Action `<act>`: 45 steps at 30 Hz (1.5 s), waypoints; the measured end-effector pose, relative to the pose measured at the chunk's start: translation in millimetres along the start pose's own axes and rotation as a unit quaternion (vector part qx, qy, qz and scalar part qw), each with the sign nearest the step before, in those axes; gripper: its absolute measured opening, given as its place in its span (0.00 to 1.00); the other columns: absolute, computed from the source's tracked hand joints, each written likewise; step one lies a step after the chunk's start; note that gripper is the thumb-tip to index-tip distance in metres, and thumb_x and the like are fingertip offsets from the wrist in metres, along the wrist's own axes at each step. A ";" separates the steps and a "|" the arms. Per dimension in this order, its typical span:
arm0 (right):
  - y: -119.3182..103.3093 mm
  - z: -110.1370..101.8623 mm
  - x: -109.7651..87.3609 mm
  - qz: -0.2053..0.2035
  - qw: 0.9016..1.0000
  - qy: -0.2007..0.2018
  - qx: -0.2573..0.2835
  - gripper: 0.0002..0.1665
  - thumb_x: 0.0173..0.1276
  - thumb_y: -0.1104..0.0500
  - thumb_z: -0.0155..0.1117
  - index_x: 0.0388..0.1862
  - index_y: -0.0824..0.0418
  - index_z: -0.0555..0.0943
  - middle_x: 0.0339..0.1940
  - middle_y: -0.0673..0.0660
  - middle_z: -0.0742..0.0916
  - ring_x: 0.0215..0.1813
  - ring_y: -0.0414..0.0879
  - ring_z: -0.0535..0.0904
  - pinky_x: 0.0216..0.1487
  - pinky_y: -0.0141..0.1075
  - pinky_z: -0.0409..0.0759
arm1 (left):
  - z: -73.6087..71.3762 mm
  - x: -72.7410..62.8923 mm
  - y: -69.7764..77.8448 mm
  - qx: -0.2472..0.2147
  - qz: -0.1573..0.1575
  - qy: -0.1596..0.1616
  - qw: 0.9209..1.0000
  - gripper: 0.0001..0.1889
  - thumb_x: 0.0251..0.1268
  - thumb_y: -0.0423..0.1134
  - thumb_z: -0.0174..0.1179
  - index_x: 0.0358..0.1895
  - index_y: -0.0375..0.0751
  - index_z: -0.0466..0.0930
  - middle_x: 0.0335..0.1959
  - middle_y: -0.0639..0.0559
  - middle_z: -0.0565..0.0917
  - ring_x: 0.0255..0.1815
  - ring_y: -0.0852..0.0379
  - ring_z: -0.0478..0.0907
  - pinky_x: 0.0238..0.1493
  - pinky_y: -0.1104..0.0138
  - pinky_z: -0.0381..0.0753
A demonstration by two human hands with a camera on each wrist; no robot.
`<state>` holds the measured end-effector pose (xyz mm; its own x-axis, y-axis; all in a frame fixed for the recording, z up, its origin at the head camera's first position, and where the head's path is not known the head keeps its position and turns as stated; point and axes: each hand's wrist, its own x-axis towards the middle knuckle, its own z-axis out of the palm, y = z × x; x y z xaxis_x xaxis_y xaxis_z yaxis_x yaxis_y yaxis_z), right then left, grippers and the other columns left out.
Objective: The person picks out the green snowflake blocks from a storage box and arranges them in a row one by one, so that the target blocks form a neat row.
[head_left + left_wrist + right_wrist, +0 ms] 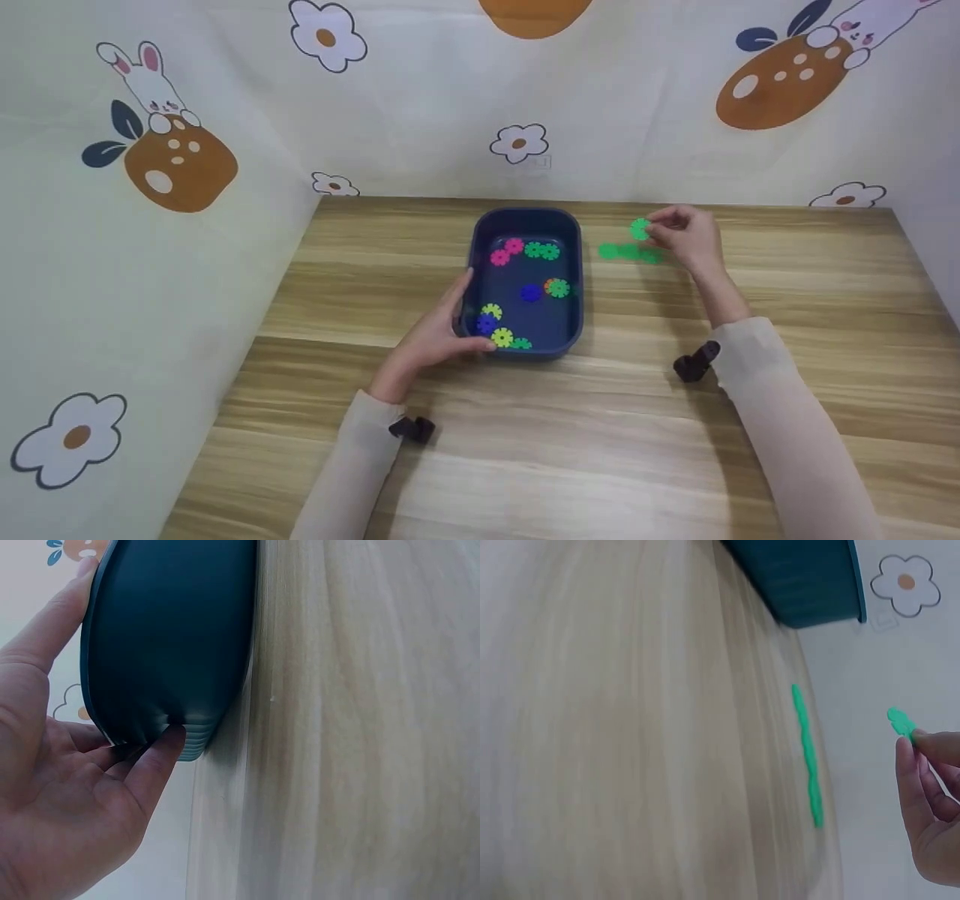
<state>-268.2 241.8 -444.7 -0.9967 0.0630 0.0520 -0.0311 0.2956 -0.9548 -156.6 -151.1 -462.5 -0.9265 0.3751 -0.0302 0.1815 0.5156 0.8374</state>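
Note:
A dark blue plastic bin (525, 225) stands on the table with several notched discs inside, pink, green, yellow, blue and orange. My left hand (437, 334) grips its near left corner, thumb at the near rim and fingers along the left side; the left wrist view shows the fingers (157, 761) against the bin's ribbed wall (172, 630). To the right of the bin, my right hand (691, 238) pinches a green notched disc (640, 229) between thumb and fingertips, raised above the table. Below it lies a row of green discs (628, 252), seen edge-on as a strip (808, 757) in the right wrist view.
The wood-grain table (585, 450) ends at a pale wall covering (420, 112) printed with flowers and rabbits, which also closes off the left side. Inside the bin, pink discs (500, 257) lie toward the far end and yellow discs (502, 337) near the front left corner.

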 end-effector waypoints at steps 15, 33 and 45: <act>28.4 -31.3 -5.3 0.079 0.996 0.016 -0.039 0.15 0.65 0.67 0.65 0.48 0.75 0.79 0.31 0.50 0.83 0.32 0.34 0.79 0.39 0.28 0.82 | 0.6 0.7 -0.8 -0.006 -0.002 -0.001 1.000 0.60 0.47 0.47 0.77 0.79 0.51 0.41 0.78 0.50 0.46 0.76 0.51 0.45 0.72 0.55 0.48; 36.7 -34.2 -6.8 0.096 0.981 -0.006 -0.168 0.11 0.64 0.68 0.64 0.44 0.73 0.80 0.37 0.60 0.83 0.32 0.35 0.76 0.34 0.23 0.78 | 0.9 1.4 -2.9 -0.008 0.004 -0.001 1.000 0.61 0.46 0.46 0.77 0.79 0.49 0.41 0.78 0.50 0.46 0.76 0.52 0.45 0.72 0.57 0.47; 33.1 -31.6 -8.0 0.081 0.969 -0.013 -0.233 0.12 0.66 0.64 0.64 0.44 0.72 0.82 0.45 0.68 0.84 0.47 0.56 0.75 0.47 0.40 0.71 | 0.6 1.1 -2.2 -0.007 0.004 -0.001 1.000 0.62 0.45 0.48 0.78 0.79 0.50 0.41 0.78 0.49 0.46 0.76 0.51 0.45 0.72 0.55 0.48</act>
<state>-258.8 281.2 -467.5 -0.9873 0.1221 -0.1014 0.1577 0.6831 -0.7131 -157.8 -151.3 -464.7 -0.9245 0.3804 -0.0251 0.1838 0.5023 0.8450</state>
